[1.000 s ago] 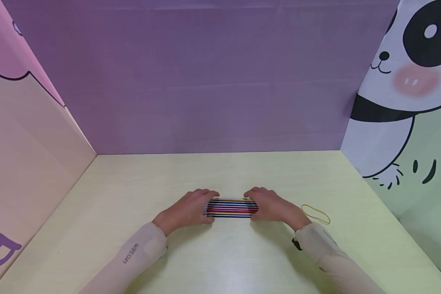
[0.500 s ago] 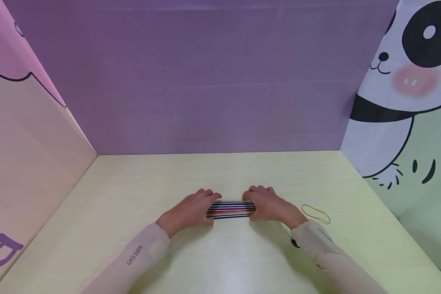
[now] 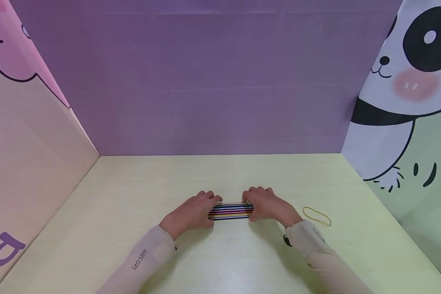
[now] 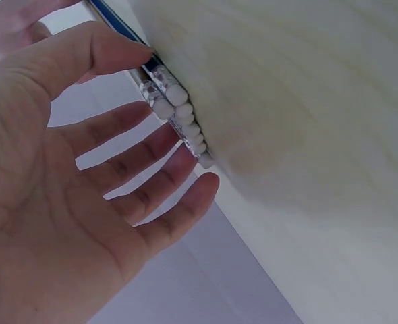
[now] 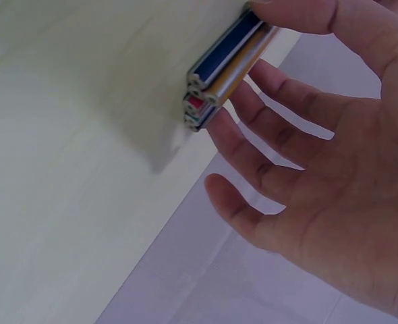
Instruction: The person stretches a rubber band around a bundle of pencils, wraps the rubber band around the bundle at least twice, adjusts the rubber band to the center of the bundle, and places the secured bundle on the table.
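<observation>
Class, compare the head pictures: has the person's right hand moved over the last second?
Yes, slightly: the right hand has shifted left in the head view, away from the yellow loop lying on the table.

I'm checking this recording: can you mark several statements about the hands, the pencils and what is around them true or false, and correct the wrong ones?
1. The left hand and the right hand hold the pencils at opposite ends. True.
2. The yellow band is looped round the pencils. False: it lies apart from them on the table, to the right of the right hand.
3. White tips show at the pencils' end by the left hand. True.
4. The pencils stand upright. False: they run sideways between the hands.
5. The left sleeve bears lettering. True.
6. The panda picture is on the left. False: it is on the right.
</observation>
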Demonstrator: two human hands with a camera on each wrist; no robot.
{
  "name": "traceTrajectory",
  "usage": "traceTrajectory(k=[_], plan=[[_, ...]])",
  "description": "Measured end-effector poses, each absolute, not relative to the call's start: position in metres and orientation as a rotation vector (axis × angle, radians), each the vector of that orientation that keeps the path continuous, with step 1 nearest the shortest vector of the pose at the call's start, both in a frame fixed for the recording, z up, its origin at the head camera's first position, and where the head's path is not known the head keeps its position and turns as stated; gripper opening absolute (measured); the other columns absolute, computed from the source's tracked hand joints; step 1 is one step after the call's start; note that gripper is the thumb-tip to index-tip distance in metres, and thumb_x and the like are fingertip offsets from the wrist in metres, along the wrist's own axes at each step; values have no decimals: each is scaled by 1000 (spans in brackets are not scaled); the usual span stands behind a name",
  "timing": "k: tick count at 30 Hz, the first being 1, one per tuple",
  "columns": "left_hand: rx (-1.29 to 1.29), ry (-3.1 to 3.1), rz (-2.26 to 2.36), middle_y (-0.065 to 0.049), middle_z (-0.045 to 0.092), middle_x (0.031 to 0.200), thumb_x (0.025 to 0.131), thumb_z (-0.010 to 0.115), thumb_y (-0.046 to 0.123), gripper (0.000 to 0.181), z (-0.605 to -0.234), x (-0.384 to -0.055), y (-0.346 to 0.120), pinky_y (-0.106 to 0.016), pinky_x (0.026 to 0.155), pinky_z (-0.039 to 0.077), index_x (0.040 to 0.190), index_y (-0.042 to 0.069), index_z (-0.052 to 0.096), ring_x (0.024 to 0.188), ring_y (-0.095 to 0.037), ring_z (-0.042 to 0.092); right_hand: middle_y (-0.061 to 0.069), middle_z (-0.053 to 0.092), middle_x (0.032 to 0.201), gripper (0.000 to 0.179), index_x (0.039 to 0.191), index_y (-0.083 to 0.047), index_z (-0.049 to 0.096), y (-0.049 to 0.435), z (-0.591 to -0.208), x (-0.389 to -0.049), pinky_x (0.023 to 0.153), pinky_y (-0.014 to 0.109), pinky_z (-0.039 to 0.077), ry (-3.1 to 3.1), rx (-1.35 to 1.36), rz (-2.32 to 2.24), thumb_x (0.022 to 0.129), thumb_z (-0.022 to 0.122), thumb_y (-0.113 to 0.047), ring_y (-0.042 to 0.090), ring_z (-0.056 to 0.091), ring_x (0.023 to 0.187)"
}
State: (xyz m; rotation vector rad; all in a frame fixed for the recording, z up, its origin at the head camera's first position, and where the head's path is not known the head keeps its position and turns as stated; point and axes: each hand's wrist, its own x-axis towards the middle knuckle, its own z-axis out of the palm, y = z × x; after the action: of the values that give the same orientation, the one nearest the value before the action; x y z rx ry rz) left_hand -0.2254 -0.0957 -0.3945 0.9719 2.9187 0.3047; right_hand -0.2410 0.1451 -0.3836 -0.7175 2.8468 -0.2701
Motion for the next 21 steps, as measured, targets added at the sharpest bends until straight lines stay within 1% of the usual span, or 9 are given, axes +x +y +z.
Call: traceTrajectory(k=[7,13,19,21], plan=[[961,2921,314,-1,56,107,79,77,12,51,-396,-223,-96,-33,83,49,128,11,60,96,-19,50,-4,52,92,39,102,-15,60,142,-383,-239,87,43,36,2842,-699,-260,73,86,-12,20,46,89],[967,2923,324,1,53,101,79,75,10,44,-393,-222,-94,-33,78,47,121,9,62,92,-18,47,-2,51,94,41,103,-15,59,143,-383,-239,87,43,37,2849,-699,-265,73,87,-12,21,45,92],[948,2911,312,-1,52,102,79,78,12,45,-391,-219,-94,-33,78,46,122,9,61,92,-19,46,-2,50,94,40,102,-16,57,142,-384,-239,86,43,36,2828,-711,-258,74,86,-13,21,44,91],[947,2909,317,-2,52,101,79,78,12,45,-392,-218,-94,-33,78,46,121,9,61,91,-20,46,-2,50,92,38,100,-16,57,142,-384,-239,86,43,36,2819,-718,-268,75,84,-11,21,43,90]])
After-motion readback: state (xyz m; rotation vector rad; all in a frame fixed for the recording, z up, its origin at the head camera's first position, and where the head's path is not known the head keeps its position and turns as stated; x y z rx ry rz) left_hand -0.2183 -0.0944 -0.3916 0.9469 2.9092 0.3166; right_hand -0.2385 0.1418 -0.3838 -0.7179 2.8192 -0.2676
